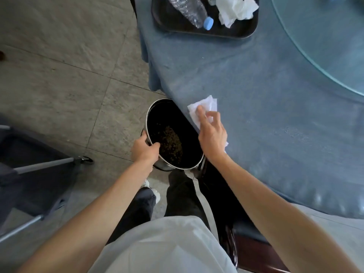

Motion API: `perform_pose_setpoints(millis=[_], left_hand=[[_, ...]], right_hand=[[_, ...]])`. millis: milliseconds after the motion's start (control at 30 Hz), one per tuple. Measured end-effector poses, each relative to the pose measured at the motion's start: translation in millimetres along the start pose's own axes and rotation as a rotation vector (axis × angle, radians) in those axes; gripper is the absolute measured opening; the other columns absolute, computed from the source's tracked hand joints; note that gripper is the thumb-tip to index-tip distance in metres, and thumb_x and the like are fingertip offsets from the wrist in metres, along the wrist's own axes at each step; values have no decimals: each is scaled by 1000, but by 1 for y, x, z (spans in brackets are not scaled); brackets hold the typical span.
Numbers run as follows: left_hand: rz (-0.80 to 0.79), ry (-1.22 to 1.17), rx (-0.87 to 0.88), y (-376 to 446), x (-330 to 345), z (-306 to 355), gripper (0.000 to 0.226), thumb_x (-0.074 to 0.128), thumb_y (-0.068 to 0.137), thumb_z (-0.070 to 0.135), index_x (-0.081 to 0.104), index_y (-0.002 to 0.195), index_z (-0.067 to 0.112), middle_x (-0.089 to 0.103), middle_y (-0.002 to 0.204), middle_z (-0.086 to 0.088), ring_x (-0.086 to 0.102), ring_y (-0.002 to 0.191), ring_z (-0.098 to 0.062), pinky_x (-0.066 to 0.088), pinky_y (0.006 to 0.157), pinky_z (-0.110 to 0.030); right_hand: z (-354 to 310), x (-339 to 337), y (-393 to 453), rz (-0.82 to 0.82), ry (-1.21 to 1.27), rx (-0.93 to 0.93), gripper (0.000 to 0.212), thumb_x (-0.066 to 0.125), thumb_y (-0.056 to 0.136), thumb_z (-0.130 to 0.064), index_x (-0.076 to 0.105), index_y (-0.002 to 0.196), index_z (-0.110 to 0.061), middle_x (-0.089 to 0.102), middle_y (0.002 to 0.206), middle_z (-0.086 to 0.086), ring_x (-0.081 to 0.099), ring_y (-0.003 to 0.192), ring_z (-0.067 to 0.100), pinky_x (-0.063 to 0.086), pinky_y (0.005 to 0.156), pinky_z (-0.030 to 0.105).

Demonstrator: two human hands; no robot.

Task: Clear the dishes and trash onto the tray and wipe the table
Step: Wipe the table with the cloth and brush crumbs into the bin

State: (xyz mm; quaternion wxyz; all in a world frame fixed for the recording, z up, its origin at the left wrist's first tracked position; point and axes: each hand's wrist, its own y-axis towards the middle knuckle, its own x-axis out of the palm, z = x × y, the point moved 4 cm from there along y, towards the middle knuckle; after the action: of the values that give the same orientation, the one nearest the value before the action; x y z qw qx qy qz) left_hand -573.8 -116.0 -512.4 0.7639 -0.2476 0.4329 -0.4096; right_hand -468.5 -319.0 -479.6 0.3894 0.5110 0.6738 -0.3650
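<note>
Fingers of my left hand (144, 149) curl over the rim of the bin (173, 134), thumb outside, gripping it just below the table (266, 115) edge. My right hand (211, 133) presses a white tissue (204, 105) on the blue cloth at that edge, forefinger straight, the others loosely bent. Farther back I see the tray (204, 29) holding a bottle (189, 10) and crumpled napkins (234, 9).
</note>
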Motion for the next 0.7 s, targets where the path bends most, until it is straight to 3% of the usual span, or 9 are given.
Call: perform_pose_setpoints(millis=[67, 133, 200, 300, 400, 467, 567, 700], left_hand=[[4, -46, -25, -9, -2, 9, 49, 67, 78, 11, 67, 120, 36, 71, 77, 6, 71, 72, -25, 64, 71, -51], [-3, -114, -46, -7, -5, 14, 50, 66, 86, 1, 64, 131, 24, 71, 84, 2, 71, 78, -29, 63, 74, -51], [4, -167, -83, 1, -11, 17, 50, 65, 90, -1, 59, 137, 18, 69, 98, -5, 71, 89, -30, 63, 75, -46], [43, -235, -125, 14, -18, 25, 51, 65, 91, -1, 56, 140, 15, 65, 116, -5, 66, 92, -27, 63, 73, -43], [79, -247, -96, 27, -23, 31, 46, 65, 90, 0, 61, 133, 15, 69, 118, -11, 67, 88, -24, 61, 59, -33], [93, -259, -69, 33, -27, 34, 50, 63, 90, 0, 59, 136, 19, 69, 114, -7, 68, 90, -24, 62, 65, -35], [92, -233, -16, 42, -30, 35, 49, 61, 86, 0, 66, 125, 29, 74, 102, -2, 72, 89, -22, 64, 72, -42], [90, -199, 9, 53, -35, 39, 57, 63, 83, 4, 64, 130, 37, 76, 94, 7, 74, 85, -19, 64, 76, -47]], right_hand=[[-36, 16, -18, -75, 107, -149, 62, 59, 90, 5, 47, 138, -31, 54, 123, 13, 63, 73, 41, 52, 52, 40], [-50, 13, -15, -85, 206, -182, 61, 59, 91, 6, 45, 138, -30, 53, 121, 15, 61, 75, 38, 58, 56, 47], [-43, -15, 19, 80, 282, -98, 57, 56, 93, 3, 54, 143, -24, 53, 119, 15, 60, 83, 35, 57, 67, 45], [-1, -63, 100, 271, 236, 141, 53, 49, 97, -5, 55, 146, -23, 52, 122, 14, 59, 92, 34, 44, 75, 35], [40, -78, 181, 152, 49, 328, 50, 43, 100, -9, 48, 149, -20, 47, 138, 19, 60, 107, 42, 42, 83, 39], [43, -67, 208, 13, -12, 380, 47, 45, 102, -8, 44, 148, -15, 38, 148, 20, 61, 112, 49, 46, 88, 44], [10, -38, 211, -59, -113, 250, 61, 46, 95, 2, 32, 153, -13, 24, 159, 19, 61, 99, 51, 43, 77, 44], [-52, 4, 174, -183, -159, -104, 65, 42, 90, 1, 35, 150, -24, 34, 148, 13, 53, 78, 42, 37, 63, 44]])
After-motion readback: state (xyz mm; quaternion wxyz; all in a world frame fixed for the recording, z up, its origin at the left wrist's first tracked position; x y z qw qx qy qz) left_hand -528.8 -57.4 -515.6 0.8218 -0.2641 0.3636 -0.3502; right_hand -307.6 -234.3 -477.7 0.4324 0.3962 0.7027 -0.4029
